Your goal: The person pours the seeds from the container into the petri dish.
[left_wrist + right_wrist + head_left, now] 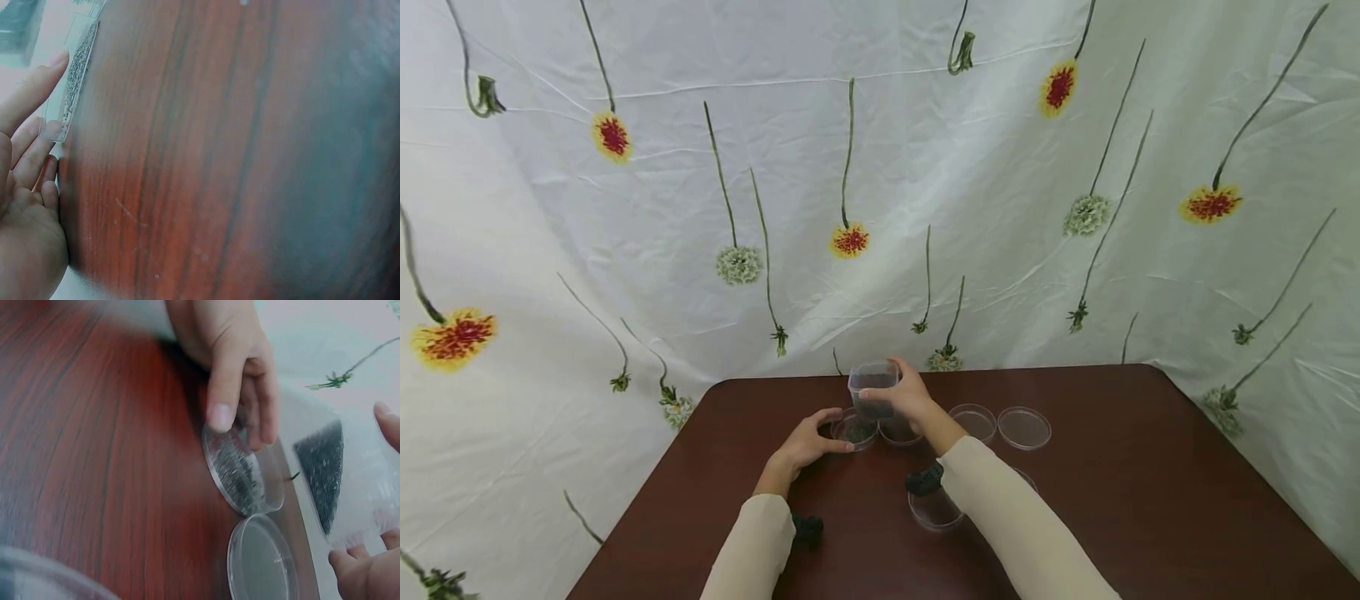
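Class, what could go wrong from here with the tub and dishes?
The right hand holds a plastic tub of dark grains; a slip might scatter them over the table. The left hand holds the grain-bearing petri dish; a nudge could spill it. The adjacent petri dish might catch stray grains.

Counter (pixel 1150 508), 6 o'clock: smooth wood-grain surf., semi-gloss. Tub (pixel 868 380) & dishes (pixel 1025 428): clr. plastic, glossy. Cloth (pixel 985 167), 12 o'clock: creased, satin.

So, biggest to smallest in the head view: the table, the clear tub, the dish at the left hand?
1. Table
2. Clear tub
3. Dish at the left hand
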A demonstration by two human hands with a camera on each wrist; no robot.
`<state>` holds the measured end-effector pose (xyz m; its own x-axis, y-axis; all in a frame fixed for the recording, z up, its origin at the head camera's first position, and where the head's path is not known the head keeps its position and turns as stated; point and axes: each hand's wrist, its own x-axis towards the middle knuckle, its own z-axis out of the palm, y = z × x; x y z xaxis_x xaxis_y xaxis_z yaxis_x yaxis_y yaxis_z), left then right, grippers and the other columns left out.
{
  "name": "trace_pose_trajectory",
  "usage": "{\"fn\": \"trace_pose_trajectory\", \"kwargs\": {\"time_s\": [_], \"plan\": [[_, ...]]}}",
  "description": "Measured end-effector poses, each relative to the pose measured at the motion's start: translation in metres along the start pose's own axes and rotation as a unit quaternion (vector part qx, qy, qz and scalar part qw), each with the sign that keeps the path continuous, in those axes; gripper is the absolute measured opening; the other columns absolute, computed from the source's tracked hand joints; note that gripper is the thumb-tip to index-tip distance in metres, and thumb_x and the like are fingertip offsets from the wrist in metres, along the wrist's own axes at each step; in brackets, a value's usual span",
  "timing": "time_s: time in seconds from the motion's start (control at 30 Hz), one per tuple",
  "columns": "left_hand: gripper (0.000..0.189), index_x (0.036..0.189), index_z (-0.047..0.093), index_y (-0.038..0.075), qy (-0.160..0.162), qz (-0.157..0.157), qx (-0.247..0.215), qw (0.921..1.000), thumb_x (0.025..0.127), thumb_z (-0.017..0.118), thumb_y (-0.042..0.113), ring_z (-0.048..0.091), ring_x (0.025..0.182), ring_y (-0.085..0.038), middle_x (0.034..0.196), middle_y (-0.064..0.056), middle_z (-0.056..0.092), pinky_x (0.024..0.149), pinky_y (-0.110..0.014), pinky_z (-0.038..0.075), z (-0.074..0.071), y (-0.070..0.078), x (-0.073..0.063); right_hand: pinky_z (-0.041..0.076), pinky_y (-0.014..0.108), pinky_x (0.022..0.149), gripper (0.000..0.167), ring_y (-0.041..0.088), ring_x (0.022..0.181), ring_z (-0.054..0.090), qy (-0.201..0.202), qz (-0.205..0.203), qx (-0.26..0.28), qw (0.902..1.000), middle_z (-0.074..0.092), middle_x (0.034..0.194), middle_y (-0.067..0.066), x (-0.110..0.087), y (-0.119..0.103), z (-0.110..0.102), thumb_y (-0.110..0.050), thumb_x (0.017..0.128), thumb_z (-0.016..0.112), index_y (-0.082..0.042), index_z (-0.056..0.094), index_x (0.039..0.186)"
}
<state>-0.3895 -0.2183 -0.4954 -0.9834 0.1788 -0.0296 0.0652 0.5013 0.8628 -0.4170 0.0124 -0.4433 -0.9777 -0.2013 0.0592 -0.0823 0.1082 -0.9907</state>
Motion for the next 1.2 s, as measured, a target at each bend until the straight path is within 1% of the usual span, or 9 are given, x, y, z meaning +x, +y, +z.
{"fn": "trace_pose_trajectory", "kwargs": {"time_s": [0.13,0.27,0.37,0.5,0.63,0.7,0.77,0.97,1.2], "plan": [[0.082,0.153,0.048,0.004,0.000,-0.005,0.000,1.0000,0.084,0.090,0.021,0.032,0.146,-0.046,0.155,-0.021,0.044,0.113,-0.066,0.029,-0.001,0.000,0.001,0.034,0.059,0.114,0.094,0.043,0.146,0.034,-0.022,0.023,0.085,0.9959,0.039,0.158,0.020,0.002,-0.005,-0.003,-0.019,0.087,0.086,-0.007,0.030,0.162],[0.082,0.153,0.048,0.004,0.001,-0.005,0.001,1.0000,0.084,0.090,0.022,0.033,0.145,-0.046,0.155,-0.021,0.045,0.113,-0.066,0.029,-0.002,-0.001,0.000,0.029,0.059,0.116,0.094,0.042,0.149,0.029,-0.032,0.031,0.109,0.9931,0.040,0.158,0.020,0.002,-0.010,-0.005,-0.017,0.089,0.085,-0.006,0.028,0.163],[0.081,0.152,0.049,0.005,0.007,-0.009,-0.001,0.9999,0.084,0.090,0.021,0.034,0.145,-0.045,0.154,-0.020,0.046,0.113,-0.066,0.029,-0.002,-0.002,-0.001,0.028,0.058,0.117,0.094,0.041,0.150,0.026,-0.038,0.030,0.109,0.9929,0.038,0.160,0.020,0.001,-0.014,-0.008,-0.016,0.089,0.084,-0.006,0.027,0.163],[0.081,0.151,0.050,0.005,0.009,-0.003,0.001,1.0000,0.083,0.091,0.022,0.035,0.144,-0.045,0.154,-0.020,0.047,0.113,-0.065,0.030,0.000,-0.001,0.002,0.028,0.058,0.117,0.093,0.040,0.151,0.025,-0.042,0.022,0.107,0.9931,0.036,0.161,0.019,0.001,-0.019,-0.016,-0.014,0.090,0.083,-0.006,0.027,0.163],[0.081,0.150,0.052,0.005,0.009,0.004,-0.002,0.9999,0.082,0.091,0.021,0.036,0.144,-0.043,0.153,-0.019,0.048,0.113,-0.063,0.032,0.001,-0.002,0.004,0.029,0.058,0.116,0.092,0.040,0.148,0.031,-0.050,0.014,0.093,0.9944,0.036,0.161,0.020,0.001,-0.022,-0.026,-0.013,0.090,0.083,-0.007,0.026,0.163],[0.080,0.150,0.052,0.006,0.011,0.001,-0.005,0.9999,0.081,0.092,0.020,0.036,0.144,-0.042,0.153,-0.018,0.048,0.114,-0.062,0.032,0.001,-0.005,0.004,0.031,0.058,0.116,0.093,0.040,0.146,0.034,-0.056,0.007,0.080,0.9953,0.035,0.161,0.020,0.001,-0.022,-0.031,-0.013,0.090,0.083,-0.006,0.026,0.163],[0.080,0.150,0.053,0.006,0.012,0.003,-0.002,0.9999,0.081,0.092,0.020,0.037,0.144,-0.042,0.152,-0.017,0.049,0.113,-0.062,0.032,0.001,-0.006,0.005,0.032,0.057,0.115,0.094,0.040,0.145,0.036,-0.054,0.003,0.066,0.9963,0.036,0.161,0.020,0.001,-0.025,-0.036,-0.014,0.089,0.084,-0.007,0.026,0.163],[0.080,0.150,0.052,0.005,0.011,0.008,0.001,0.9999,0.082,0.091,0.020,0.037,0.144,-0.043,0.153,-0.019,0.048,0.113,-0.063,0.033,0.001,-0.006,0.005,0.034,0.056,0.114,0.095,0.042,0.147,0.031,-0.048,-0.015,0.049,0.9976,0.035,0.162,0.020,-0.001,-0.034,-0.052,-0.012,0.088,0.084,-0.007,0.027,0.163],[0.081,0.151,0.051,0.006,0.012,0.009,0.003,0.9999,0.082,0.091,0.020,0.035,0.144,-0.044,0.154,-0.019,0.046,0.112,-0.064,0.033,0.001,-0.005,0.002,0.031,0.054,0.116,0.094,0.040,0.147,0.032,-0.033,-0.016,0.039,0.9986,0.036,0.160,0.017,-0.008,-0.041,-0.075,-0.010,0.088,0.083,-0.006,0.027,0.163]]}}
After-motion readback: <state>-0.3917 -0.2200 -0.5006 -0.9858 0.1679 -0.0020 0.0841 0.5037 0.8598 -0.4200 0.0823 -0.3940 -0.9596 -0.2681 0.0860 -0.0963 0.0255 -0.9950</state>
